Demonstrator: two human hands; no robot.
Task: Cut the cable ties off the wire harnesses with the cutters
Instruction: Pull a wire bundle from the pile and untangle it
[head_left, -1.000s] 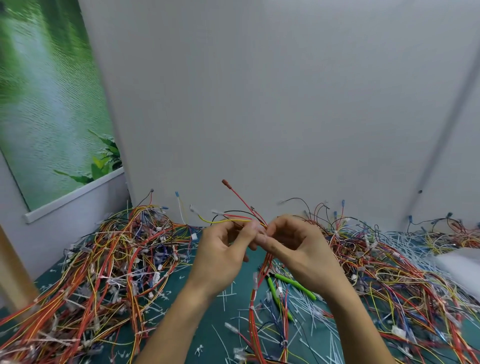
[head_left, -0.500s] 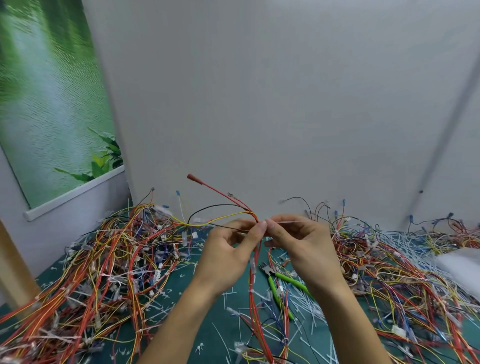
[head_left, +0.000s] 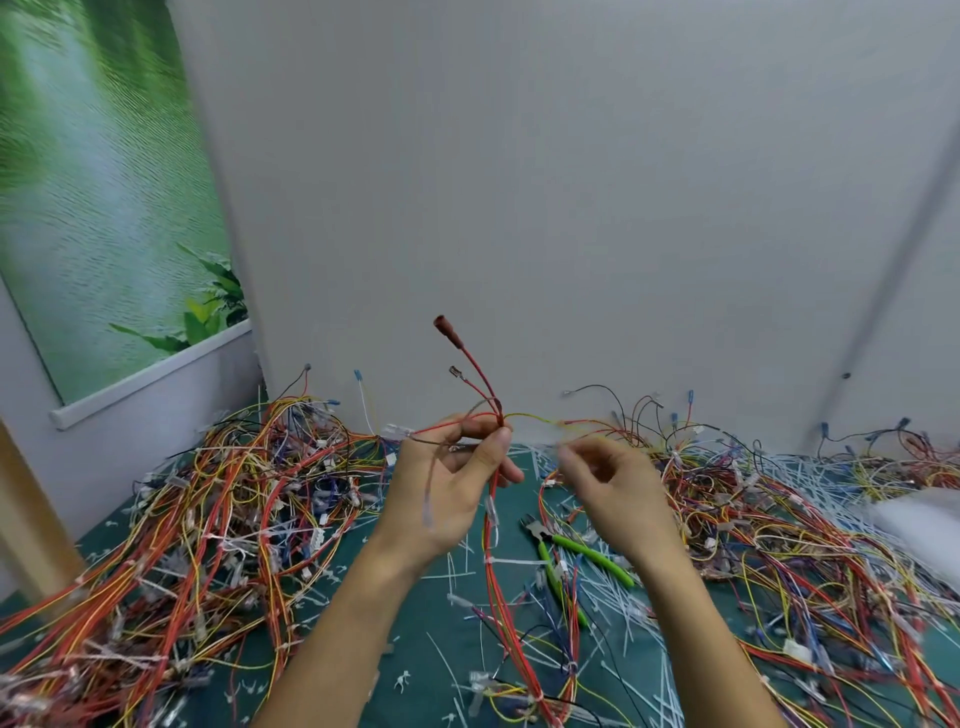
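My left hand pinches a red wire harness between thumb and fingers and holds it upright over the green mat. Its loose ends fan out above the hand, the longest ending in a red-brown terminal. Several white cable ties still wrap the harness below the hand. To the right, apart from the harness, my right hand is blurred, its fingertips pinched on what looks like a thin white cable tie. The green-handled cutters lie on the mat under my right hand; neither hand touches them.
A big tangle of red, yellow and orange harnesses covers the left of the mat, another the right. Cut white ties litter the middle. A white bag lies far right. A grey wall stands close behind.
My hands, joined at the harness top before, have parted: the right one has swung away to the right. The left one has turned the harness so its ends point up.
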